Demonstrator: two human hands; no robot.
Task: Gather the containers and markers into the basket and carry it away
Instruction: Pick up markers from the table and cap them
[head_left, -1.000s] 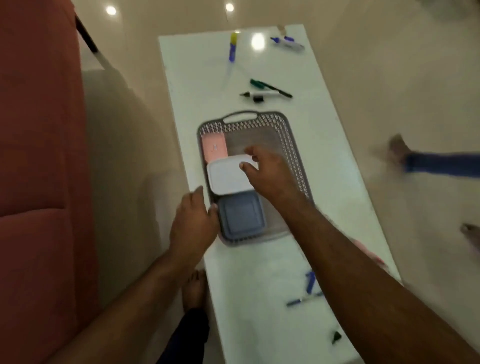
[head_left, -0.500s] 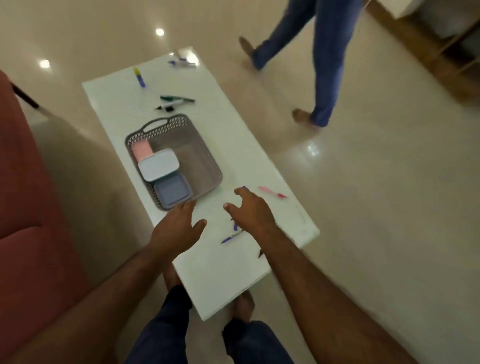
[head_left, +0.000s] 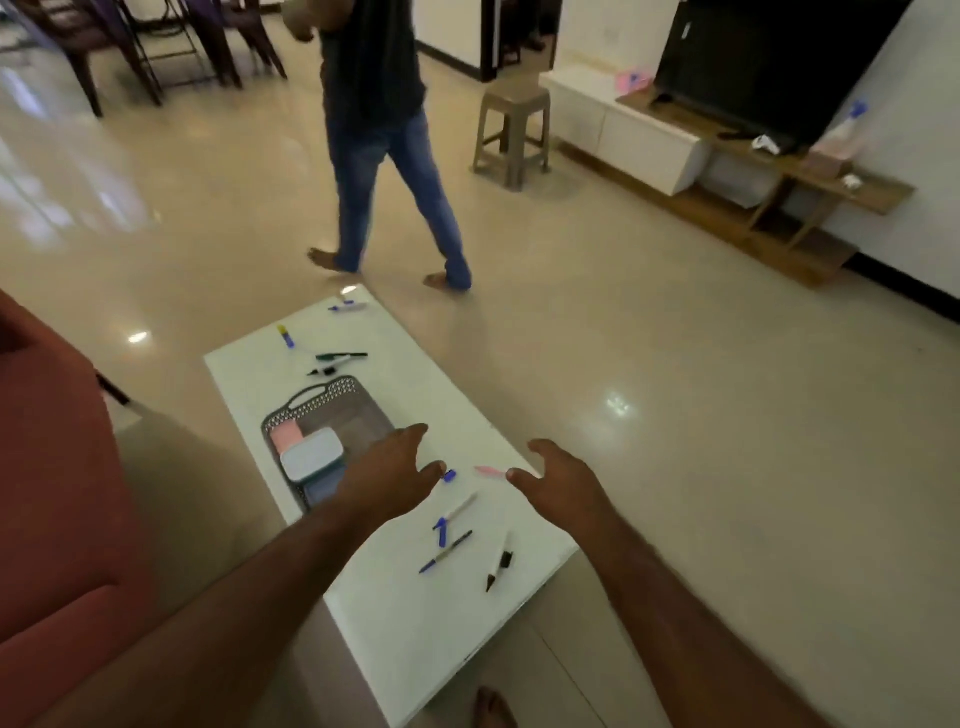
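both hands reaching out empty over the markers

we are holding our left hand (head_left: 392, 475) out over the white worktop (head_left: 415, 623), fingers spread and gripping nothing, its palm hiding the near right corner of the grey basket (head_left: 332, 397). our right hand (head_left: 558, 480) is hanging spread and empty too, near the worktop's right edge, its thumb tip just beside a pink marker (head_left: 488, 471). a blue cap (head_left: 450, 475) is peeking out by our left thumb. nearer to us, a white marker with a blue end (head_left: 456, 512), a dark pen with a blue tip (head_left: 445, 552) and a black-and-white marker (head_left: 500, 564) are lying loose. the basket is sitting on the worktop and holding a pink container (head_left: 285, 435), a white-lidded container (head_left: 313, 456) and a blue-grey container (head_left: 322, 488). beyond the basket, more markers are lying scattered: a green one (head_left: 340, 356), a black one (head_left: 327, 370), a yellow-capped one (head_left: 285, 336) and a blue-and-white one (head_left: 347, 307). another person in jeans (head_left: 395, 171) is standing on the floor past the worktop's far end.
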